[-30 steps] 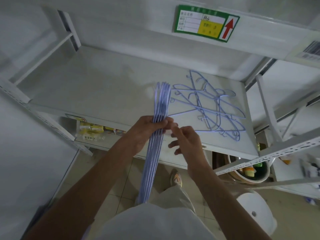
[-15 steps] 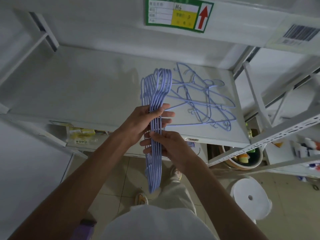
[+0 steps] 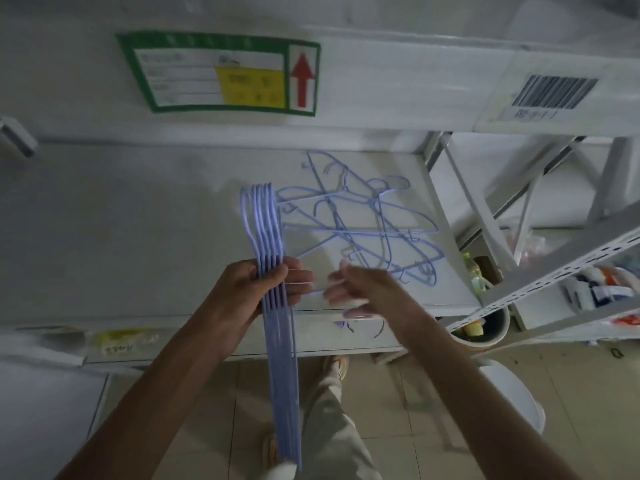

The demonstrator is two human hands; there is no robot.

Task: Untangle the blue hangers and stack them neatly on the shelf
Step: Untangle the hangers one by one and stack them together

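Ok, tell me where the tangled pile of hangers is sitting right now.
In the head view, the tangled pile of hangers lies on the right part of the white shelf, just right of the gathered bundle gripped by the left hand.

We see a dim, grey-blue scene with soft, even light and faint shadows on the shelf (image 3: 138,237). Our right hand (image 3: 360,292) smears with motion blur. Straight uprights bow outward at the frame's edges, and fine print stays unreadable.
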